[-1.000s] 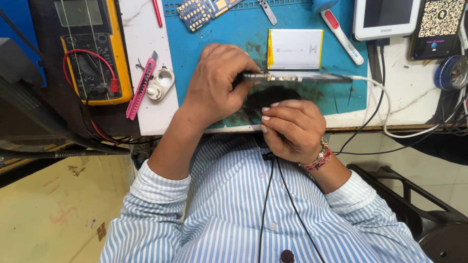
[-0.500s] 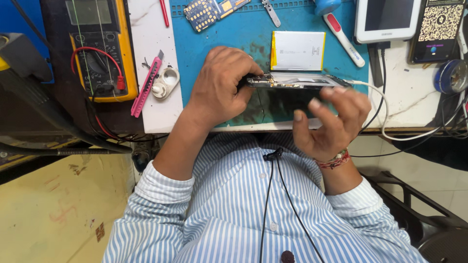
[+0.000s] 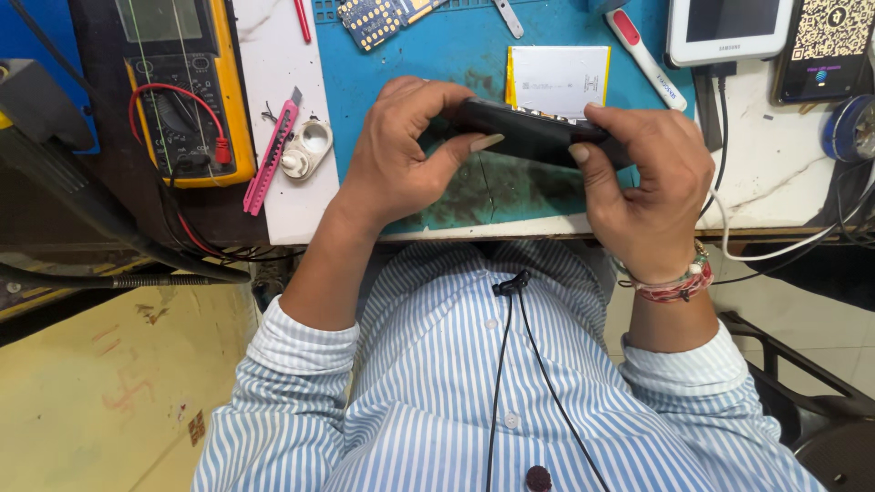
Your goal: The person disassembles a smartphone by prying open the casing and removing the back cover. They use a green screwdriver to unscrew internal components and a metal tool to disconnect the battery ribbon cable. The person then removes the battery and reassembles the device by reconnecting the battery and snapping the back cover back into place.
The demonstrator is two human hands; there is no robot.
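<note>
Both hands hold a black phone (image 3: pixel 529 130) edge-up over the blue work mat (image 3: pixel 456 64). My left hand (image 3: pixel 406 150) grips its left end, thumb stretched along the near side. My right hand (image 3: pixel 643 178) clasps the right end, thumb pressed on the near face. A white flat battery (image 3: pixel 558 80) lies on the mat just behind the phone. A white cable (image 3: pixel 766 251) runs off to the right from under my right hand.
A yellow multimeter (image 3: pixel 182 91) with red lead sits at the left. A pink utility knife (image 3: pixel 271 155) and a small white round part (image 3: pixel 305 148) lie on the white strip. A circuit board (image 3: pixel 383 16), a white-and-red tool (image 3: pixel 643 55), a white tablet (image 3: pixel 729 27) and another phone (image 3: pixel 834 46) line the back.
My right hand rose from my chest to the phone's right end. The phone, held flat and open-side up before, is now tipped on edge with its dark side toward me.
</note>
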